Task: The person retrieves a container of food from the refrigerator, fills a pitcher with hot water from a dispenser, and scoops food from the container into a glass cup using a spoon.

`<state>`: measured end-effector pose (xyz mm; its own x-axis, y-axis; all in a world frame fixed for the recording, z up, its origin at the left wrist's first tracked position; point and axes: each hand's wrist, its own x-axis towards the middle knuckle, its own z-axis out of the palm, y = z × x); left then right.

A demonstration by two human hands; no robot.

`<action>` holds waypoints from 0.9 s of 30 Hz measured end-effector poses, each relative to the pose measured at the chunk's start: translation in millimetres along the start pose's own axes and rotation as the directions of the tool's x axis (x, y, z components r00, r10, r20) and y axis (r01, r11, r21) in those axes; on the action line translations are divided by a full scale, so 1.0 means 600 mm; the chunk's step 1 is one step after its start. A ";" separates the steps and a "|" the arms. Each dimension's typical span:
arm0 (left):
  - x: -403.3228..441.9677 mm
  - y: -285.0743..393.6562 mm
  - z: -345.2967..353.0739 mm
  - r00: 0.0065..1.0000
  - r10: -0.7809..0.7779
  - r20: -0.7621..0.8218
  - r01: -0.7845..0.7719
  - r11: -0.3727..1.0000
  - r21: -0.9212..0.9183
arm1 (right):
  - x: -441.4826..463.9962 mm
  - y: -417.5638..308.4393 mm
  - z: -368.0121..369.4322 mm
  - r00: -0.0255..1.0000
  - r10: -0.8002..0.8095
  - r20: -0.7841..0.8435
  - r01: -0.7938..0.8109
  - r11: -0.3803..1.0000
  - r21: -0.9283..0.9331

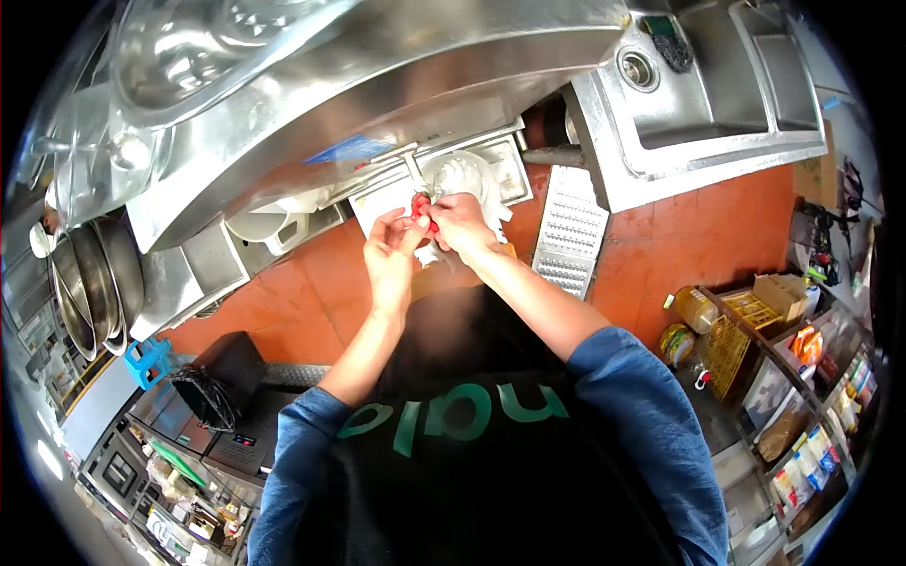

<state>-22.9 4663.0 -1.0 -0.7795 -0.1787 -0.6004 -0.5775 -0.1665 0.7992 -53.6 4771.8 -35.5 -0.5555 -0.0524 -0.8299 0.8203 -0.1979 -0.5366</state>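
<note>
A small, bright red item [421,205] of several bunched bits sits between my two hands; its kind is not clear. My left hand [392,247] is closed, with thumb and fingertips pinched on its lower left side. From the right, my right hand [460,226] grips the same red item with bent fingers, partly hiding it. Just beyond the hands is a round, whitish translucent container [462,170], its contents hard to make out. A white flat surface [380,203] lies left of it, and crumpled white material hangs below my right wrist.
A steel counter [425,66] curves across the top, with a double sink [661,113] at right. Perforated metal grating [571,231] crosses the red floor [689,222]. Pans [94,278] hang at left. A black bin [222,377] and a loaded shelf [755,349] flank me.
</note>
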 end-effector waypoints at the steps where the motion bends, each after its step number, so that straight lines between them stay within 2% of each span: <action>1: -0.002 -0.002 0.005 0.991 0.098 0.087 -0.090 0.992 -0.094 | 0.003 0.003 0.000 0.999 -0.044 0.008 0.044 0.998 -0.053; 2: -0.008 -0.002 0.009 0.997 0.035 0.062 -0.025 0.988 -0.155 | 0.004 0.008 -0.002 0.998 -0.055 -0.008 0.055 0.998 -0.036; 4: -0.016 0.005 0.017 1.000 -0.005 0.023 0.009 0.985 -0.172 | -0.005 0.012 0.000 0.997 -0.074 -0.029 0.074 0.997 -0.014; 5: -0.016 0.002 0.020 0.999 0.044 -0.004 -0.044 0.987 -0.156 | -0.006 0.013 0.003 0.994 -0.104 -0.031 0.104 0.995 0.010; 6: -0.009 -0.014 0.021 0.994 0.103 -0.033 -0.106 0.988 -0.112 | -0.012 0.013 0.002 0.988 -0.147 -0.034 0.146 0.988 -0.046; 8: -0.017 -0.015 0.029 0.992 0.100 -0.074 -0.109 0.987 -0.116 | -0.037 -0.001 0.007 0.965 -0.242 -0.101 0.215 0.951 -0.223; 9: -0.018 -0.019 0.032 0.978 0.186 -0.096 -0.192 0.980 -0.059 | -0.039 0.003 0.005 0.940 -0.331 -0.087 0.291 0.907 -0.305; 10: -0.022 -0.021 0.036 0.986 0.113 -0.125 -0.124 0.988 -0.091 | -0.037 0.007 0.002 0.907 -0.417 -0.064 0.364 0.850 -0.382; 11: -0.022 -0.035 0.036 0.963 0.220 -0.156 -0.209 0.974 0.082 | -0.038 0.005 -0.002 0.936 -0.347 -0.057 0.281 0.835 -0.473; 12: -0.021 -0.049 0.038 0.932 0.322 -0.168 -0.275 0.927 0.254 | -0.042 0.003 -0.002 0.911 -0.413 -0.018 0.335 0.763 -0.553; 15: -0.026 -0.044 0.048 0.908 0.377 -0.180 -0.337 0.916 0.219 | -0.038 0.012 -0.001 0.892 -0.453 -0.004 0.353 0.701 -0.619; 16: -0.033 -0.034 0.048 0.942 0.303 -0.145 -0.284 0.949 0.139 | -0.042 0.006 -0.002 0.880 -0.476 0.010 0.381 0.692 -0.614; 17: -0.032 -0.043 0.051 0.920 0.360 -0.152 -0.340 0.930 0.142 | -0.035 0.009 -0.010 0.834 -0.547 0.071 0.439 0.581 -0.685; 18: -0.030 -0.052 0.054 0.896 0.416 -0.159 -0.395 0.907 0.147 | -0.034 0.003 -0.015 0.851 -0.515 0.105 0.424 0.555 -0.715; 20: -0.035 -0.053 0.054 0.905 0.391 -0.164 -0.376 0.919 0.118 | -0.039 -0.009 -0.019 0.882 -0.443 0.157 0.390 0.504 -0.771; 21: -0.035 -0.053 0.055 0.910 0.381 -0.162 -0.368 0.924 0.104 | -0.040 -0.010 -0.016 0.865 -0.473 0.166 0.429 0.529 -0.732; 27: -0.026 -0.042 0.047 0.926 0.328 -0.189 -0.328 0.944 0.031 | -0.019 -0.018 -0.017 0.868 -0.458 0.190 0.356 0.308 -0.882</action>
<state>-3.3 4697.3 -10.8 -0.8650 -0.4032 -0.2985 -0.2969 -0.0682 0.9525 -54.8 4784.5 -21.5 -0.8842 -0.1406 -0.4455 0.1752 0.7842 -0.5953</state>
